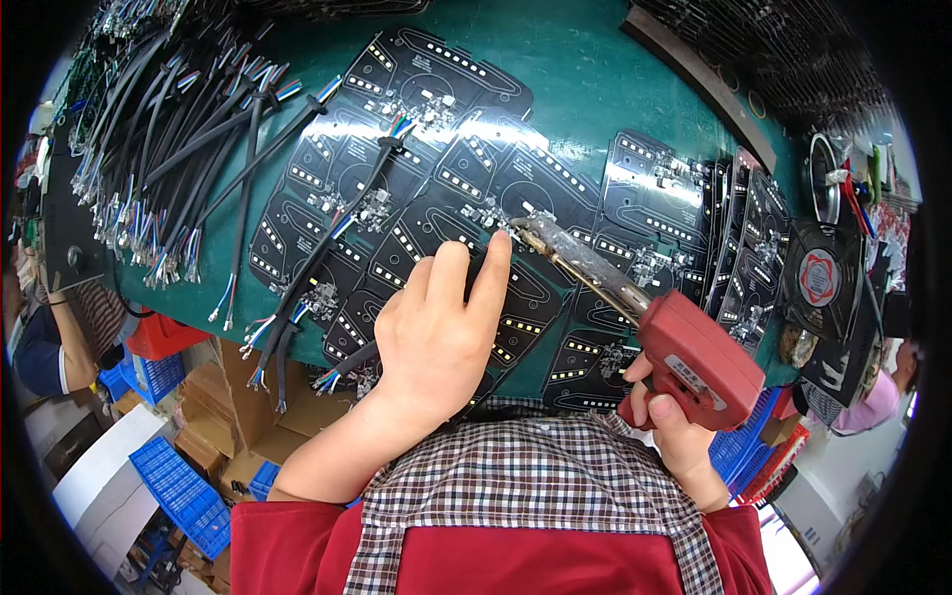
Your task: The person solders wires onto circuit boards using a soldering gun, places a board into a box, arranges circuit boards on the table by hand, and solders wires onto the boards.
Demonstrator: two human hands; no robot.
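From above, the right hand [666, 416] grips a red soldering gun [684, 357], its tip touching a black circuit board [516, 198] on the green bench [595, 79]. The left hand [436, 332] presses flat on a board beside it, fingers extended. Blue crates [178, 491] and cardboard boxes [213, 416] sit below the bench edge; I cannot see their contents.

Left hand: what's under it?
The left hand presses flat on a black circuit board lying on the green mat. Yellow LED rows show beside it; the board area beneath the palm is covered.
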